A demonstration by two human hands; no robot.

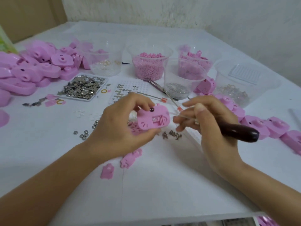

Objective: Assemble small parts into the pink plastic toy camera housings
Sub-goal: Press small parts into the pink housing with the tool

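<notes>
— Where's the pink housing?
— Over the middle of the white table, pinched in the curled fingers of the left hand.
— And the right hand?
— Just right of it, wrapped round a dark-handled tool.

A pile of housings lies left of the left hand. 5 tubs stand behind both hands. A row of housings sits right of the right hand. Screws lie on the table between them.
</notes>
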